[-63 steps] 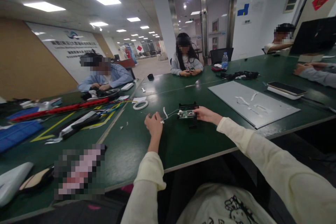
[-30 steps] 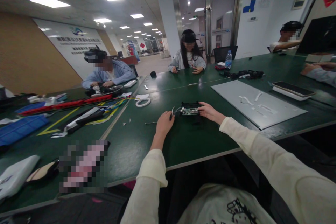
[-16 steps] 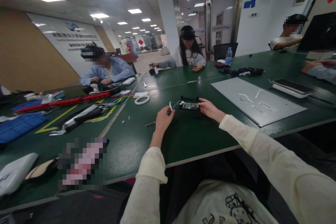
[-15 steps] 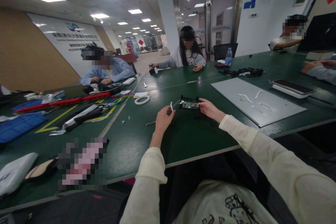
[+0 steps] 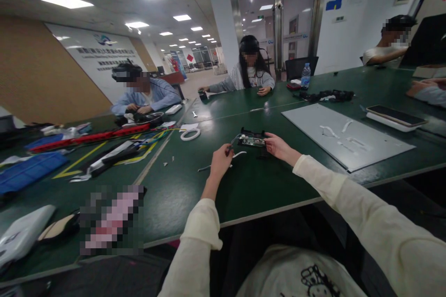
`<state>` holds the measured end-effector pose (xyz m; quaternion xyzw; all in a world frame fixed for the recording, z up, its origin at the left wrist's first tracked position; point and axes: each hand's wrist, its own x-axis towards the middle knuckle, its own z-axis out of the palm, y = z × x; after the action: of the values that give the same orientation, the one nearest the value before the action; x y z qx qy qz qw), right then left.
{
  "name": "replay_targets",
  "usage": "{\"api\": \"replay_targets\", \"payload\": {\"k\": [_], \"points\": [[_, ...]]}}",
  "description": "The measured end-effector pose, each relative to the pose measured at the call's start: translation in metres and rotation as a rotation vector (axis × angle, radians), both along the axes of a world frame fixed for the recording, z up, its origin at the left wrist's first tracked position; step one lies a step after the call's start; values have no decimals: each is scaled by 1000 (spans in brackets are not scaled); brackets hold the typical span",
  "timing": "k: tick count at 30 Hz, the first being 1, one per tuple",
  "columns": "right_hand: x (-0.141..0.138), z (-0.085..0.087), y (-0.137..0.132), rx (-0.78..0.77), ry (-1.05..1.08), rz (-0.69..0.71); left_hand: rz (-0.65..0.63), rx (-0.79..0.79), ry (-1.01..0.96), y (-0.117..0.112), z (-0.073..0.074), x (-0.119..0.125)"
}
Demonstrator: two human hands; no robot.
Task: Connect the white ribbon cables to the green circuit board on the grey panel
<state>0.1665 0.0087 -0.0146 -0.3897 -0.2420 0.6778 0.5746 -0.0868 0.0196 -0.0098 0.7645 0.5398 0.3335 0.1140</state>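
Observation:
In my right hand (image 5: 278,145) is the right end of a black frame with a circuit board (image 5: 252,140) in it, gripped between thumb and fingers. A thin grey cable (image 5: 236,138) runs from the board's left end to my left hand (image 5: 221,161), whose fingertips are pinched on it around a small dark piece. A white strip (image 5: 240,153) shows just right of the left fingers; I cannot tell whether it lies on the table or hangs from the hand. A grey cord end (image 5: 204,168) sticks out left of that hand.
A grey panel (image 5: 313,125) with white strips lies to the right, beside a phone (image 5: 395,115) on a white box. A white tape roll (image 5: 190,134) sits ahead on the left. Blue trays (image 5: 33,171) and cables fill the far left. Several people sit around the table (image 5: 174,218).
The white strip, upright at my left fingertips before, now shows lower and to their right. My left hand has dropped slightly. My right hand keeps its hold on the board.

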Motion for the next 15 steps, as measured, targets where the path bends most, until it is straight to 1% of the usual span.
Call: {"api": "replay_targets", "payload": {"k": [5, 8, 13, 15], "points": [[8, -5, 6, 80, -70, -40, 100, 41, 90, -1, -1, -4], [17, -9, 13, 87, -96, -66, 155, 77, 155, -3, 2, -5], [24, -14, 19, 78, -128, -80, 198, 295, 355, -13, 9, 1], [23, -16, 19, 68, -132, -81, 176, 356, 426, -17, 12, 4]]}}
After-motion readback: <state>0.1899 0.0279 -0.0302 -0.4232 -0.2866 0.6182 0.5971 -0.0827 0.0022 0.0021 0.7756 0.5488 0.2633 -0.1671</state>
